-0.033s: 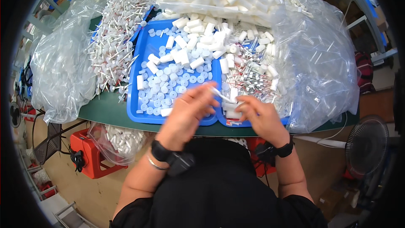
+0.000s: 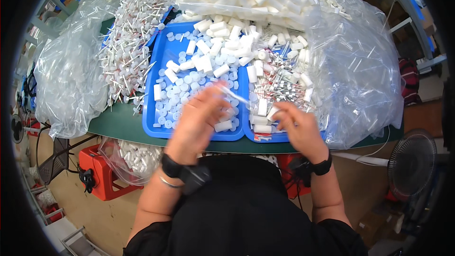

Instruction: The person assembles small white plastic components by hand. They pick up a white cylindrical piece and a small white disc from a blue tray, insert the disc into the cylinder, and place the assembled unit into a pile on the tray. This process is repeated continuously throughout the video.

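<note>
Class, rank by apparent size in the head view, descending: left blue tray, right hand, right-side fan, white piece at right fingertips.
1. Left blue tray
2. Right hand and right-side fan: too alike to rank
3. White piece

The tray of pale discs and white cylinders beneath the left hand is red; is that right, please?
Not red: the head view shows that the tray of pale discs and white cylinders beneath the left hand is blue.

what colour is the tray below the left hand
Blue; the tray shows best in the head view.
</note>
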Action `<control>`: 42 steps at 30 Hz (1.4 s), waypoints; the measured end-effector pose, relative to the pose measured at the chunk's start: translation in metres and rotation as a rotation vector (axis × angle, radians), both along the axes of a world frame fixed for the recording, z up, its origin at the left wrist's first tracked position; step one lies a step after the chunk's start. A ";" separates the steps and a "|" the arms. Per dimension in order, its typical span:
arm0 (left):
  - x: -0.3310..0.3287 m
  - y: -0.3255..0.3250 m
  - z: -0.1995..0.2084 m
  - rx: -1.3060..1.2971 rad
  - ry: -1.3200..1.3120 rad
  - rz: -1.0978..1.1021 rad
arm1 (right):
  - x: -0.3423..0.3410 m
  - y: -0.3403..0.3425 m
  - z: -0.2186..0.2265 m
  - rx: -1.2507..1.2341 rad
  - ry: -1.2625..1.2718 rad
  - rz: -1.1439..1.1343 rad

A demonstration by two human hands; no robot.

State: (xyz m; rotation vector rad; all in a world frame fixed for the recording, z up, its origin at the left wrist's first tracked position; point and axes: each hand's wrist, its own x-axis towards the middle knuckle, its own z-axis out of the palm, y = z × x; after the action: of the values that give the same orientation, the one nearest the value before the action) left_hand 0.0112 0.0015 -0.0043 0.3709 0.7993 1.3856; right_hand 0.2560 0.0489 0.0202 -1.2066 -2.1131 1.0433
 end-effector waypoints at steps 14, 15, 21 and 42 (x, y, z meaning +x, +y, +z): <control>-0.038 0.022 -0.006 0.162 0.999 -0.083 | -0.006 0.029 -0.012 0.672 -0.387 0.072; -0.027 0.020 -0.017 0.249 1.228 -0.151 | -0.011 0.032 -0.014 0.701 -0.427 0.087; -0.002 0.019 -0.028 0.574 1.833 -0.091 | -0.018 0.044 -0.021 0.758 -0.533 0.146; -0.008 0.023 -0.014 0.170 1.035 -0.099 | -0.006 0.016 0.006 0.381 -0.038 -0.124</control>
State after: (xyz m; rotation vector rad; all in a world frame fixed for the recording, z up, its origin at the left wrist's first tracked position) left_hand 0.0034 0.0247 -0.0187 1.2983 1.4638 1.1210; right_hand 0.2502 0.0644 0.0258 -1.1531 -2.1113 0.5343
